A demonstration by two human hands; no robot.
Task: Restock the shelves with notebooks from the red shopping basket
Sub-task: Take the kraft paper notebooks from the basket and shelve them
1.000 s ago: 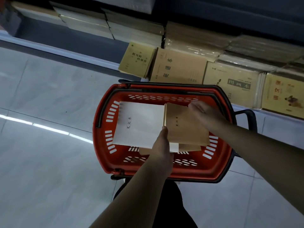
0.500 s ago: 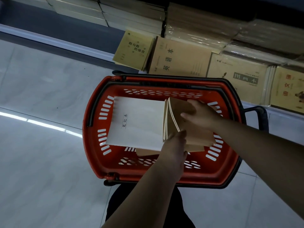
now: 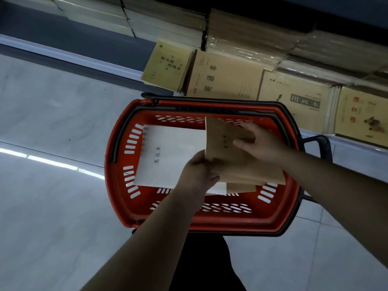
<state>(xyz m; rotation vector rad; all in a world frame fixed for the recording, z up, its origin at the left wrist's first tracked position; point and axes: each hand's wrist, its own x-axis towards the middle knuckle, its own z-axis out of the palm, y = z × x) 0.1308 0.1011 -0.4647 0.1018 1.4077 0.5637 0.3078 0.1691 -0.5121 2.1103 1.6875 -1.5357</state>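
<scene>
**Brown notebooks coming up out of the basket**

Both hands hold a thin stack of brown notebooks [image 3: 228, 156] above the red basket [image 3: 117, 164]; the left hand [image 3: 199, 173] pinches the stack's near corner, while the right hand [image 3: 258, 143] lies across the cover with thumb on top, fingers apparently wrapped behind; the stack tilts, probably to clear the basket's rim. A white notebook [image 3: 168, 156] lies flat inside the basket, left of the stack, with more brown ones under it. The shelf [image 3: 294, 93] just beyond the basket's far rim is packed with notebooks; open floor [image 3: 52, 206] lies to the basket's left.
</scene>
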